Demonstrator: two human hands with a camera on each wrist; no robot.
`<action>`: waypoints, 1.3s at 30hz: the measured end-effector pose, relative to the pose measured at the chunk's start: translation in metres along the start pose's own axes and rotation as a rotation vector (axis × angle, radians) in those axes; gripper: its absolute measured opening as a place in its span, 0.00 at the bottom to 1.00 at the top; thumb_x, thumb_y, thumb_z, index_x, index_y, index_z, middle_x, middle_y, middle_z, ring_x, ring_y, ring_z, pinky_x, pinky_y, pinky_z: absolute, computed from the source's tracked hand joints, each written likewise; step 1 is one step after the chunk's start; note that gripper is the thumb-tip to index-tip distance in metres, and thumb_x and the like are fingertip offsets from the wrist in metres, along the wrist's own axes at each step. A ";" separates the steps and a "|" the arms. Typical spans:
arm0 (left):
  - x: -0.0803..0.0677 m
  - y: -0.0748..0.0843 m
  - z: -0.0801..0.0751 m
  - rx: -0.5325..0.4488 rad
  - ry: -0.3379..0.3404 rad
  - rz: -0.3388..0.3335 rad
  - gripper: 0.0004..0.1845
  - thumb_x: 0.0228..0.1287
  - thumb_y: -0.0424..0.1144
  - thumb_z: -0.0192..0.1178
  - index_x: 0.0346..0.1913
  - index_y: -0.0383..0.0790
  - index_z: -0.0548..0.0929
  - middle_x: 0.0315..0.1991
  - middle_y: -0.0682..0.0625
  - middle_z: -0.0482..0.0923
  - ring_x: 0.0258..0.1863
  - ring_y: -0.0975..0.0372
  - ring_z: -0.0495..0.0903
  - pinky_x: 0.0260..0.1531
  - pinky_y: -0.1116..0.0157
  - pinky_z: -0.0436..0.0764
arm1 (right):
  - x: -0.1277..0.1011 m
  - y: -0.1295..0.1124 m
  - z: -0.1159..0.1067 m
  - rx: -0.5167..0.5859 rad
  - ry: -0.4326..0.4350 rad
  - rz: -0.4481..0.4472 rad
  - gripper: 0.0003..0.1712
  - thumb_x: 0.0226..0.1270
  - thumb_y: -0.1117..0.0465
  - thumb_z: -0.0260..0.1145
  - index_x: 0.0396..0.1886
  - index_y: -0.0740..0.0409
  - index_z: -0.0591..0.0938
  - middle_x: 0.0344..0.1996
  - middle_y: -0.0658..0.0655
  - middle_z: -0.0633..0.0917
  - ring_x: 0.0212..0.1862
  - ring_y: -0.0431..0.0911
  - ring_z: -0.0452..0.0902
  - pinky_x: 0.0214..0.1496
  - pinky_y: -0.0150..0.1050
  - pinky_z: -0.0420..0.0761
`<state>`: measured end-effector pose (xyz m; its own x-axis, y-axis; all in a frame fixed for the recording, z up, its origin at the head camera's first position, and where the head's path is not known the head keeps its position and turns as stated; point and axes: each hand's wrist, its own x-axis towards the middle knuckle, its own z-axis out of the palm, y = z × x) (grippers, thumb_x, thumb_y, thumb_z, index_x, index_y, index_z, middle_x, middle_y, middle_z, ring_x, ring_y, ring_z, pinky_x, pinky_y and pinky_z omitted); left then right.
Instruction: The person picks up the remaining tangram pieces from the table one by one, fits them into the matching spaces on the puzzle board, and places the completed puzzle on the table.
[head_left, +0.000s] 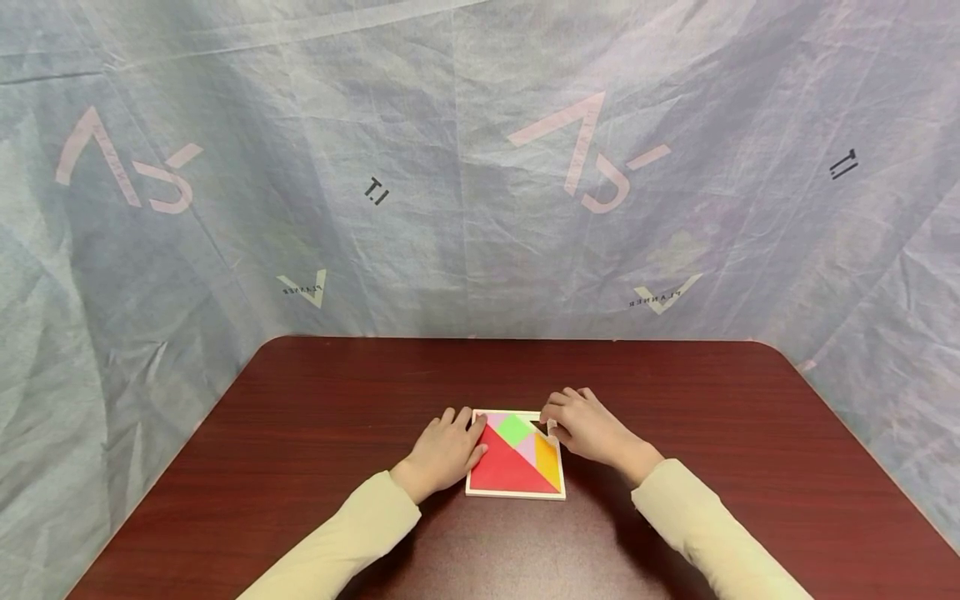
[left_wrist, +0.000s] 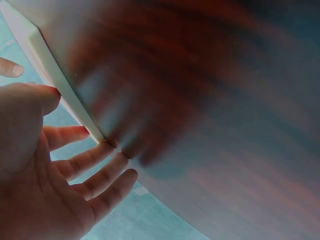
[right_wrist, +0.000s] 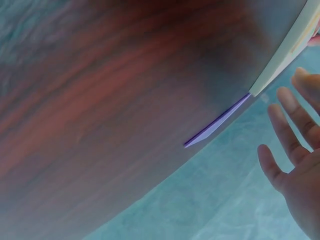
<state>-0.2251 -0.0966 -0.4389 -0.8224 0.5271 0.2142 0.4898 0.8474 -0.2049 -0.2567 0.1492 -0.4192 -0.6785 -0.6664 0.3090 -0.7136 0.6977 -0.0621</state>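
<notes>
A square tangram puzzle in a pale frame (head_left: 515, 497) lies flat on the table. Inside it are a large red triangle (head_left: 502, 467), a green square (head_left: 515, 429), pink pieces and an orange piece (head_left: 547, 460); a dark gap (head_left: 539, 427) shows near the upper right corner. My left hand (head_left: 444, 454) rests over the frame's left edge, fingers spread and thumb at the red triangle. At the upper right corner is my right hand (head_left: 588, 427), its fingers loosely bent over the frame edge. A flat purple piece (right_wrist: 216, 124) appears by the frame's corner in the right wrist view.
The dark red wooden table (head_left: 315, 417) extends to all sides of the puzzle. Behind it and at both sides hangs a grey printed cloth (head_left: 465, 208). In the head view, the right hand hides the purple piece.
</notes>
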 end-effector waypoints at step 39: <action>0.000 -0.001 0.001 0.005 0.000 0.004 0.24 0.64 0.53 0.50 0.58 0.43 0.74 0.47 0.44 0.72 0.42 0.54 0.72 0.37 0.60 0.77 | -0.012 0.040 0.001 -0.064 0.018 0.192 0.14 0.50 0.63 0.70 0.39 0.56 0.81 0.35 0.52 0.80 0.39 0.48 0.72 0.40 0.47 0.69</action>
<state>-0.2257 -0.0972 -0.4401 -0.8207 0.5302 0.2131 0.4912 0.8451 -0.2109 -0.2776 0.1848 -0.4261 -0.7973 -0.5152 0.3143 -0.5586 0.8272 -0.0609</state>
